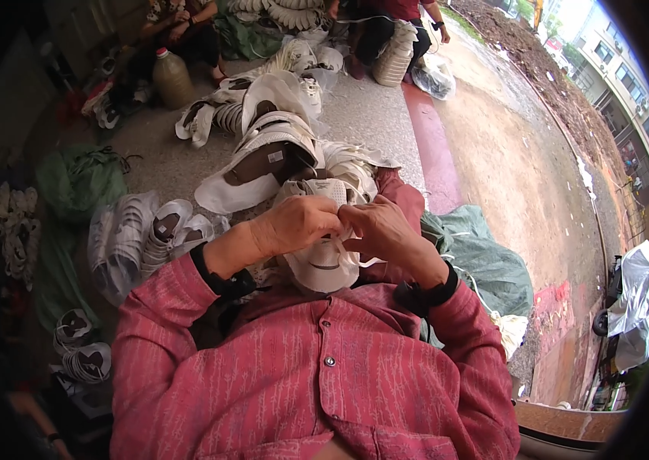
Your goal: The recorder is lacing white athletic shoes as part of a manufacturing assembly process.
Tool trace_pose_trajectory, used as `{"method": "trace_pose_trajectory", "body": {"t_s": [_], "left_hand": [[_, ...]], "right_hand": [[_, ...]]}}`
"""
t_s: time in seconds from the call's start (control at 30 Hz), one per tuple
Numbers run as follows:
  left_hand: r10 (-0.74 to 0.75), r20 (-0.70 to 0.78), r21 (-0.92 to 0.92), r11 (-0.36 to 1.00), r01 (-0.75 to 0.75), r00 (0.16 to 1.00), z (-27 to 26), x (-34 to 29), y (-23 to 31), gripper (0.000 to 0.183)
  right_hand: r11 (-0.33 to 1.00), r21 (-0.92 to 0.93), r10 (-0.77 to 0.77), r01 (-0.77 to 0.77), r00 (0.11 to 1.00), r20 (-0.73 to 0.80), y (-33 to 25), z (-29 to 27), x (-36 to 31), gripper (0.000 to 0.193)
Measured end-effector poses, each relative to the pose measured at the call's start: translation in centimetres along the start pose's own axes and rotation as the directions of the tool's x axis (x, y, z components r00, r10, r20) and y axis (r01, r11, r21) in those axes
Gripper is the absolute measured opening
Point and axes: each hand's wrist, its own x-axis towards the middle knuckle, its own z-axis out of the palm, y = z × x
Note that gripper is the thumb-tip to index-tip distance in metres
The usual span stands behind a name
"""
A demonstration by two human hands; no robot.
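Note:
A white shoe upper (323, 274) lies in my lap, toe end toward me. Over its tongue and eyelet area my two hands meet. My left hand (298, 222) has its fingers closed in a pinch on the white shoelace (346, 256). Against it, my right hand (387, 231) is also closed, thumb and fingers pinching the lace. A loose end of the lace hangs below the right fingers. The exact crossing of the lace is hidden by my fingertips. Just beyond my hands lies a pile of white shoe uppers (244, 192) with brown linings.
Bagged stacks of uppers (121, 241) stand at left beside a green sack (83, 184). Another green sack (489, 257) lies at right. Two people sit at the far side, near a red-capped jug (173, 80) and a pale plastic jug (396, 57). Bare ground (485, 146) runs along the right.

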Motion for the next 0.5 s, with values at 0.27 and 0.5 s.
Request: {"method": "trace_pose_trajectory", "body": {"t_s": [0.27,0.5], "left_hand": [[-0.251,-0.091,-0.313,0.926,0.211,0.964,0.4,-1.3,-0.9,0.01],[-0.161,-0.047,-0.15,0.977,0.152,0.986,1.1,-1.2,-0.2,0.01]], "right_hand": [[0.998,-0.052,-0.03,0.026,0.997,-0.078,-0.2,0.6,-0.4,0.042],[0.999,0.015,-0.041,0.04,0.999,0.004,0.0,1.3,-0.5,0.032]]}}
